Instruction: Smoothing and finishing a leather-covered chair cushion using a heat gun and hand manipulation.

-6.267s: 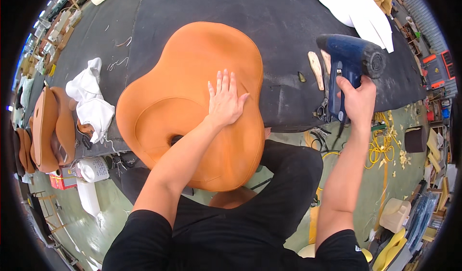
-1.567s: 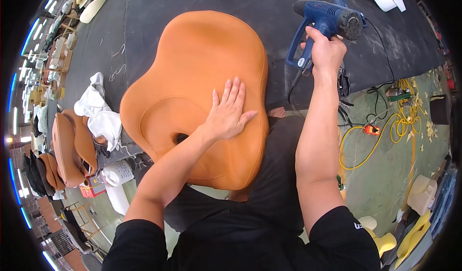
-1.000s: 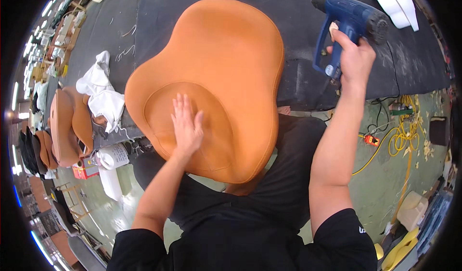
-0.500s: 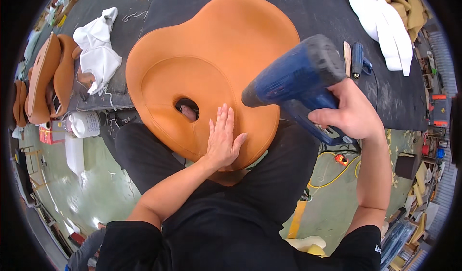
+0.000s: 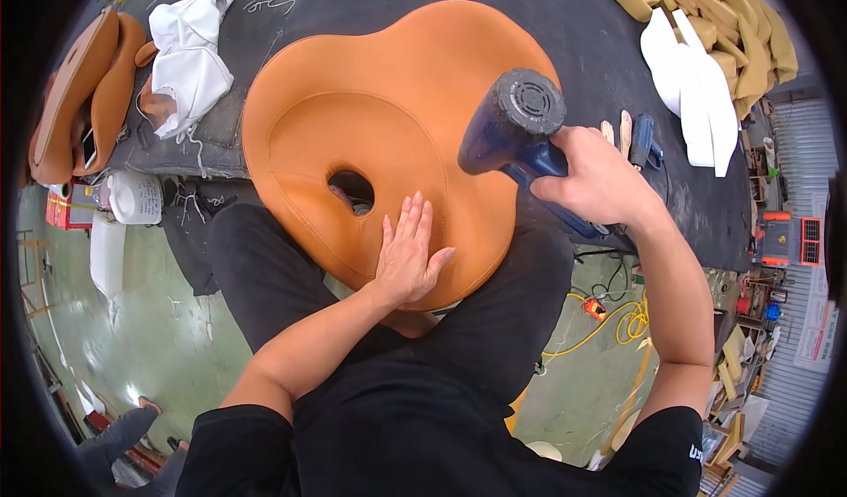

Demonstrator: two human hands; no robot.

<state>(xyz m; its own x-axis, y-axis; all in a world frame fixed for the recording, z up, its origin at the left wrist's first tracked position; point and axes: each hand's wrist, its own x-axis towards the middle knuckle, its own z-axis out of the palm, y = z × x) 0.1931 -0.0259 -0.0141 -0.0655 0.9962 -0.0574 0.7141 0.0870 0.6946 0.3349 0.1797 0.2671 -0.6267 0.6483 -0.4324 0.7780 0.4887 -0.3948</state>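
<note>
A tan leather-like seat cushion (image 5: 468,100) with an oval hole lies across my lap and the edge of the dark worktable. My left hand (image 5: 408,252) rests flat on its near part, fingers stretched out, just right of the hole. My right hand (image 5: 591,179) grips the handle of a blue heat gun (image 5: 503,135) above the cushion's right side. The gun's round dark back end faces up, and its nozzle is hidden from view.
Behind my right hand lie a blue hand tool (image 5: 644,140) and a wooden-handled tool (image 5: 625,131). White shaped pieces (image 5: 697,91) and yellow foam pieces (image 5: 741,29) are at the far right. At left are white cloth (image 5: 190,65), more tan cushions (image 5: 110,91) and a white container (image 5: 135,197).
The heat gun has swung from pointing left across the cushion to standing back end up, a little farther left. My left hand stays flat on the cushion. The whole view has shifted slightly.
</note>
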